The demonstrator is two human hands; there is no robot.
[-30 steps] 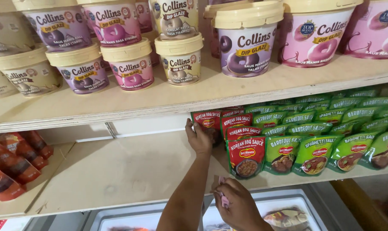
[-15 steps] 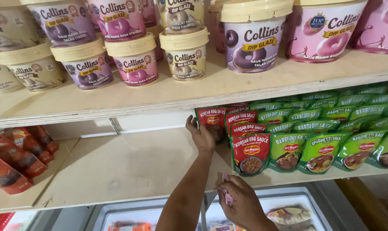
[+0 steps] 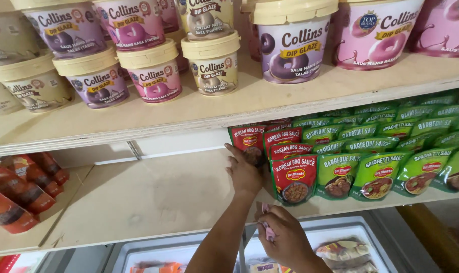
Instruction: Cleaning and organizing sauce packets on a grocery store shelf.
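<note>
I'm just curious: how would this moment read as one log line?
left hand: touching red sauce pouches | right hand: holding pink cloth | wooden shelf

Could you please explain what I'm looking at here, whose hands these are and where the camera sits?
The camera is worn on a person's head and looks down at a shop shelf. Both hands are that person's own. The left hand touches the red pouches standing in a row, with green pouches beside them. The right hand, lower down, holds something small and pink; I cannot tell what. Tubs stand on the shelf above, and a glass-topped freezer sits below.
</note>
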